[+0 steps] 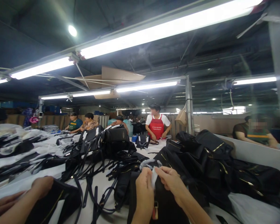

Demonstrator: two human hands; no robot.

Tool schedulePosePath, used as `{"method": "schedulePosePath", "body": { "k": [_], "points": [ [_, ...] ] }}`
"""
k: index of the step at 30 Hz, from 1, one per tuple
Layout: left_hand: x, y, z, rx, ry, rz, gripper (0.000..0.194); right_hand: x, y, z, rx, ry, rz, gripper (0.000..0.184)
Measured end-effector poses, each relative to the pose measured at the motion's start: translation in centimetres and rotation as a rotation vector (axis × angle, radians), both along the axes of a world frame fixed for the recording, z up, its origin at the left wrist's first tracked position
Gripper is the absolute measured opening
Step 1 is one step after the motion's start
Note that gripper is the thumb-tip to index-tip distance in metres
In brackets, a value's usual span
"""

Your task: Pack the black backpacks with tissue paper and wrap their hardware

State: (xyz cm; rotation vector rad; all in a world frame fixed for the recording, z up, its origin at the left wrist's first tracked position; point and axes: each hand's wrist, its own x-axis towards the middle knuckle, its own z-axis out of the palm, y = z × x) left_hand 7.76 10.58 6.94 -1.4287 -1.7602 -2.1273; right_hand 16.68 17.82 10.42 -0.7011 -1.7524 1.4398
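My left hand (144, 186) and my right hand (171, 181) are raised side by side low in the middle of the view. Both pinch a small crumpled piece of white wrapping (153, 173), and a grey-white loop of it (149, 162) arches just above my fingers. Directly under my hands stands a black bag (168, 205) with a small gold and red tag (155, 210) hanging on its front.
A co-worker's hand (42, 186) and a second hand (3, 203) rest on another black bag (60, 199) at lower left. Black bags and straps (100, 161) cover the long white table (100, 183); a heap of bags (212, 161) lies right. Several people work at the far end, one in a red apron (156, 127).
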Motion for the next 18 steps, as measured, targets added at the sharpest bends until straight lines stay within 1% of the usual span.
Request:
{"method": "schedulePosePath", "body": {
  "k": [2,4,6,9,11,14,16,18],
  "points": [
    [-0.1,-0.3,-0.2,0.058,0.116,0.061,0.031,0.0,-0.1,0.0,0.026,-0.012,0.007,0.041],
    [-0.1,-0.7,-0.1,0.127,0.182,0.080,0.032,0.0,-0.1,-0.2,0.072,-0.018,0.000,0.039],
    [0.1,-1.0,0.1,0.174,0.220,0.071,0.030,-0.2,0.1,-0.5,0.106,-0.001,0.003,0.039],
    [0.4,-1.2,0.5,0.168,0.198,0.037,0.024,-0.2,0.3,-0.8,0.125,0.023,0.047,0.038],
    [0.3,-1.0,0.7,0.125,0.120,0.012,0.022,-0.1,0.5,-0.9,0.165,0.036,0.089,0.035],
    [0.1,-0.8,0.9,0.024,-0.106,-0.075,0.017,0.3,0.6,-1.0,0.262,0.047,0.126,0.031],
    [-0.1,-0.6,0.9,-0.023,-0.251,-0.140,0.015,0.4,0.7,-1.1,0.282,0.050,0.117,0.027],
    [-0.3,-0.4,0.9,-0.033,-0.329,-0.177,0.016,0.4,0.8,-1.2,0.267,0.054,0.076,0.022]
  ]
}}
